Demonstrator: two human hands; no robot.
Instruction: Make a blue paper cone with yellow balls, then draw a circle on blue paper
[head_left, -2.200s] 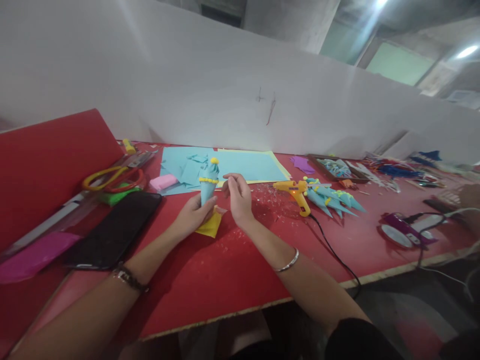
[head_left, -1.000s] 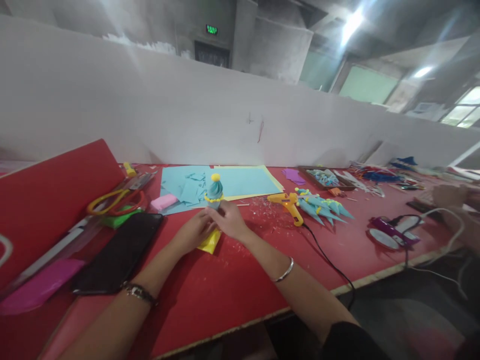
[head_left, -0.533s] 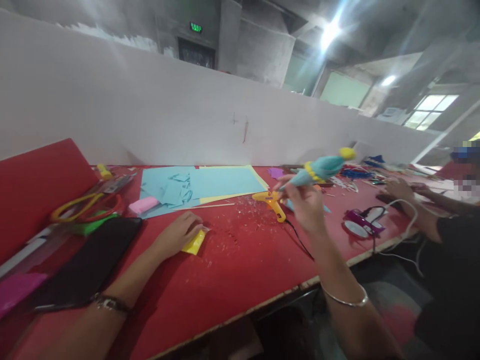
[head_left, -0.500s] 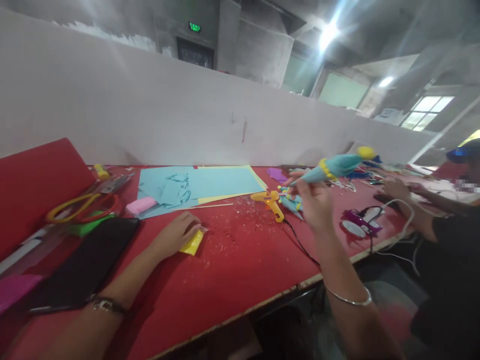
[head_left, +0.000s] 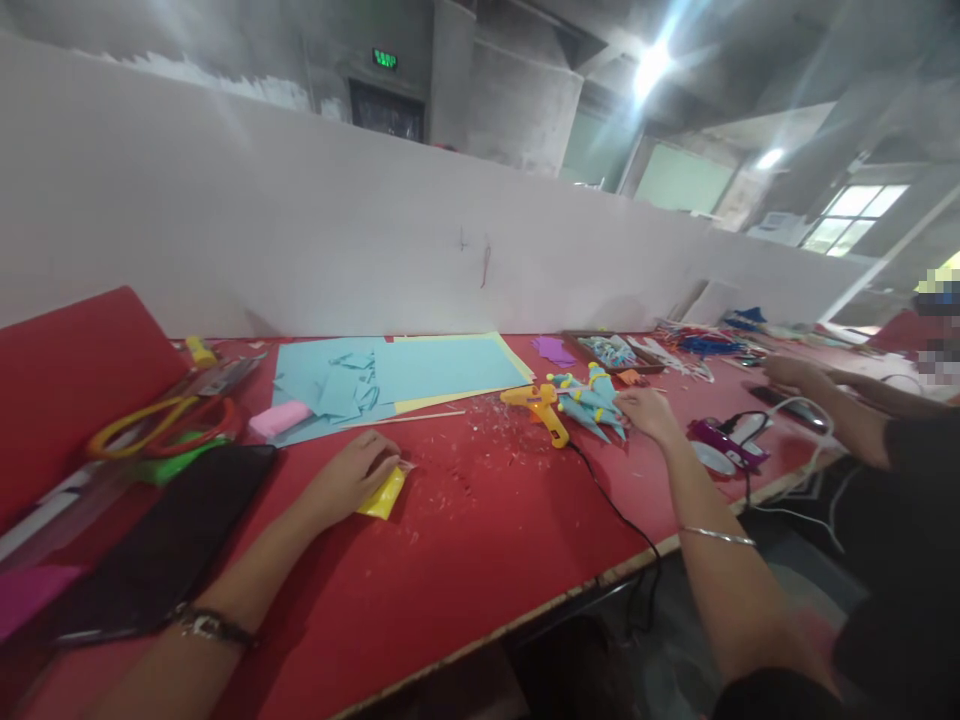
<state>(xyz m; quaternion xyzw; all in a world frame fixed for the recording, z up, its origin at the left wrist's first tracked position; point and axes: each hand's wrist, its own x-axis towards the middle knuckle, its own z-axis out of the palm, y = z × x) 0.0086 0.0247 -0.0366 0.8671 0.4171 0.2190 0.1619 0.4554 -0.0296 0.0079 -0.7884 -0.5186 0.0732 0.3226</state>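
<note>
On the red table, my left hand (head_left: 358, 472) lies with curled fingers over a small yellow packet (head_left: 385, 493), gripping its upper edge. My right hand (head_left: 646, 412) is stretched out at a small pile of light blue paper cones (head_left: 585, 412) trimmed with yellow. Its fingertips are pinched at a blue paper cone (head_left: 602, 384) on the pile's right side; the exact contact is partly hidden. A yellow glue gun (head_left: 546, 412) lies just left of the cones, its black cord running to the table's front edge.
Blue paper sheets (head_left: 450, 368) with cut scraps lie at the back. Scissors (head_left: 142, 425), a pink block (head_left: 279, 419) and a black phone-like slab (head_left: 169, 550) are at left. A purple device (head_left: 727, 446) with cables, a parts tray (head_left: 613, 352) and another person's arms (head_left: 847, 400) are at right.
My right hand has lowered the blue paper cone from mid-air down to the pile beside the glue gun. The left hand stays on the yellow packet.
</note>
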